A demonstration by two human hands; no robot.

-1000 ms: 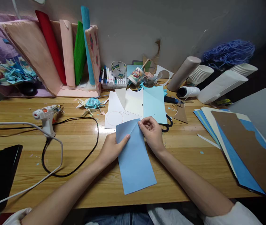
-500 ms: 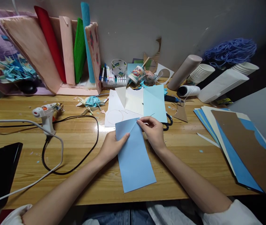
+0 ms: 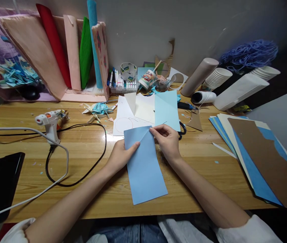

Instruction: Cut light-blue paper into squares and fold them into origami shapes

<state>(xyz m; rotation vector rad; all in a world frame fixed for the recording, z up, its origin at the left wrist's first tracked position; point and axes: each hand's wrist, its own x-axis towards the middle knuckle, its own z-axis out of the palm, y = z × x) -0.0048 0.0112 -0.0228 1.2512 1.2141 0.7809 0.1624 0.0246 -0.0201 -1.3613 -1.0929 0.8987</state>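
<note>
A long light blue paper (image 3: 146, 168) is held up above the front middle of the wooden table, with a slanting crease near its top. My left hand (image 3: 120, 154) grips its left edge, thumb on the front face and the other fingers hidden behind. At the top right corner, my right hand (image 3: 166, 140) pinches the paper between thumb and fingertips. Beyond it lie white sheets (image 3: 123, 113) with a drawn circle, and a pale blue sheet (image 3: 166, 109). Black scissor handles (image 3: 182, 130) show beside my right hand.
A glue gun (image 3: 49, 123) and looping cables stand left, above a black tablet-like object (image 3: 0, 187). Coloured card sheets (image 3: 265, 162) are stacked at the right. Along the back are markers (image 3: 123, 83), paper rolls, paper cups (image 3: 216, 79) and blue yarn (image 3: 250, 54).
My right hand has shifted slightly to the right with the paper's top right corner. The left hand keeps nearly the same hold.
</note>
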